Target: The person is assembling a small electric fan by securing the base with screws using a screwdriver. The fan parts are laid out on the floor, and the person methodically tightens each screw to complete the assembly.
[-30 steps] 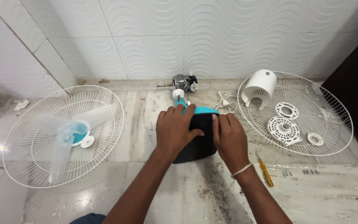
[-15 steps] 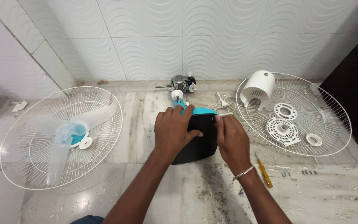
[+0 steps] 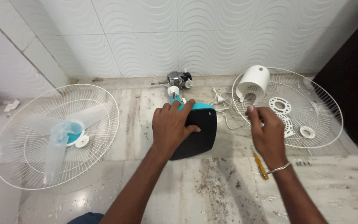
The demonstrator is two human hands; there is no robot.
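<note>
White wavy-patterned wall tiles behind, streaked marble floor (image 3: pixel 212 186) below, dusted with dark grit. Far left: round white wire fan guard (image 3: pixel 56 135) lying flat, holding translucent three-blade fan propeller with pale blue hub (image 3: pixel 65 132). Centre: left hand (image 3: pixel 171 128) pressed palm-down on black rounded-square plastic fan base with teal edge (image 3: pixel 197 132), fingers spread over its upper left corner (thumb out across the black face). Beyond it, near the wall, small metal fan motor (image 3: pixel 178 79). Right of the base, white cord (image 3: pixel 222 105) trailing loose. Right hand (image 3: pixel 266 132) raised clear of the base, fingers curled narrow, contents impossible to tell. Just below it, yellow-handled screwdriver (image 3: pixel 261 165). Far right: second white wire guard (image 3: pixel 311 105) carrying white domed plastic motor cover (image 3: pixel 251 83).
</note>
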